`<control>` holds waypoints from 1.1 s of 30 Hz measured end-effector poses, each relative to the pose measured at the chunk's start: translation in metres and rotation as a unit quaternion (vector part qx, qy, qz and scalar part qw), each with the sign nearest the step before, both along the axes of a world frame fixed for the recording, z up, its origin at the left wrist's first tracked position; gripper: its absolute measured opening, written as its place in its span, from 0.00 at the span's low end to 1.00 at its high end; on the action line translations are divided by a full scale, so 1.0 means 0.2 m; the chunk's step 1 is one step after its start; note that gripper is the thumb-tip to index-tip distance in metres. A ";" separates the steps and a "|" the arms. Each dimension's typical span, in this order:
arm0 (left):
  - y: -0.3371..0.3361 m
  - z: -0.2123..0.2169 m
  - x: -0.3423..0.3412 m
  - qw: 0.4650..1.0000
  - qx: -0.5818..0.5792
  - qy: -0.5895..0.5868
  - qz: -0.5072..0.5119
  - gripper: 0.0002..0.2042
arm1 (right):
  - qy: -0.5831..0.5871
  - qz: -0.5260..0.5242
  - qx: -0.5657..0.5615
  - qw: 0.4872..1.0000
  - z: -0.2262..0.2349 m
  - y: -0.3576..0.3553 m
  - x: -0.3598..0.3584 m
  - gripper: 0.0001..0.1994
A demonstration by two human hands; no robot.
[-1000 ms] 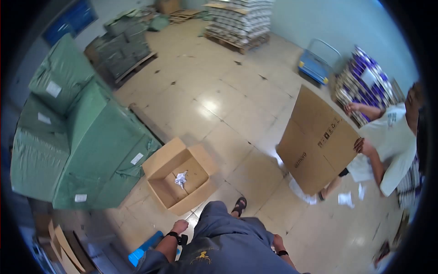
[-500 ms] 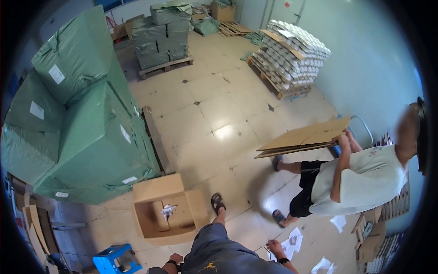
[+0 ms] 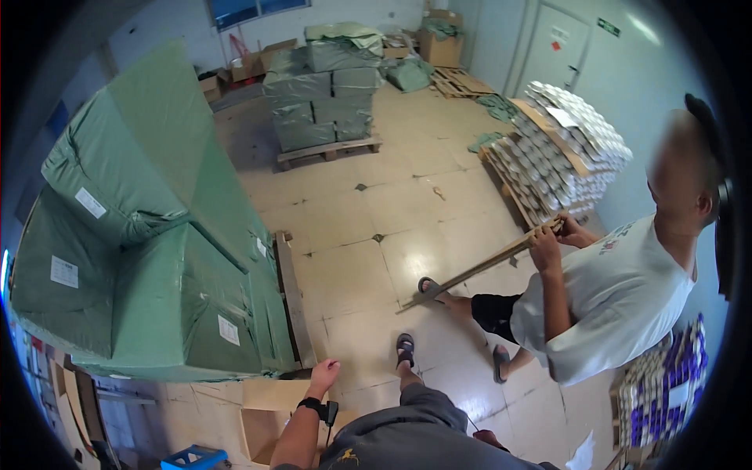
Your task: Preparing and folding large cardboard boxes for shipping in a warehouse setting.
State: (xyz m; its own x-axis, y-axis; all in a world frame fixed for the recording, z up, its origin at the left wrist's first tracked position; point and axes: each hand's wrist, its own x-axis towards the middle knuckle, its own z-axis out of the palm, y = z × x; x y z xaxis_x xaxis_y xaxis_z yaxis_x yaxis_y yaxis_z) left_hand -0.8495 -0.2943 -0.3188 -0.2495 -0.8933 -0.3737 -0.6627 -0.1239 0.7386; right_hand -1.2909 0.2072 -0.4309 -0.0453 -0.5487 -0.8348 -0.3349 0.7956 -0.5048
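My left hand (image 3: 323, 377) is raised in front of me above the far side of an open cardboard carton (image 3: 257, 431). Its fingers are curled in and nothing shows in them; a black band with a small device circles the wrist. My forearm covers much of the carton's inside. Low beside my body, my right hand (image 3: 487, 439) is only partly visible and dark, so its fingers cannot be made out. To the right, a co-worker in a white shirt grips flattened cardboard (image 3: 478, 274) with both hands, tilted and seen edge-on.
Large green-wrapped bales (image 3: 211, 305) rise at the left. A blue stool (image 3: 194, 457) stands at the lower left. Farther off are a pallet of wrapped boxes (image 3: 321, 110) and a pallet stacked with white rolls (image 3: 556, 157). Purple-and-white stock (image 3: 666, 388) sits at the lower right.
My view has tilted upward. My left hand has risen from beside my body to above the carton. The co-worker's flattened cardboard has turned from broadside to edge-on and now slants down.
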 end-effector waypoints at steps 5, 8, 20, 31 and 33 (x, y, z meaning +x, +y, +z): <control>-0.16 -0.25 0.15 0.976 0.101 -0.191 0.022 0.15 | 0.205 0.212 -0.125 0.947 0.20 -0.94 -0.27 0.11; -0.09 -0.44 0.29 0.887 0.087 -0.344 -0.296 0.13 | 0.125 0.104 -0.008 0.987 0.55 -1.75 -0.36 0.10; -0.73 -0.48 0.14 0.866 -0.064 -0.105 -0.484 0.18 | 0.127 -0.132 0.052 0.982 0.70 -3.20 -0.69 0.15; -2.73 -0.20 -0.28 0.983 0.077 -0.099 0.137 0.13 | 0.135 -0.134 0.114 0.975 0.46 -3.34 -0.82 0.15; -2.90 -0.29 -0.26 0.969 0.015 -0.228 0.091 0.12 | 0.096 -0.160 0.126 0.974 0.33 -3.40 -0.87 0.15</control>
State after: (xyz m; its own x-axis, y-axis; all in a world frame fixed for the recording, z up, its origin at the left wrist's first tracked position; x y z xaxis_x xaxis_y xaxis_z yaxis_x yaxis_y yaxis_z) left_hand -0.9021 -0.8749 -0.3761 0.1090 -0.8944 -0.4338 -0.8847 -0.2862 0.3678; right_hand -1.4641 -0.4721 -0.3645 -0.3490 -0.2599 -0.9004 -0.1185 0.9653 -0.2327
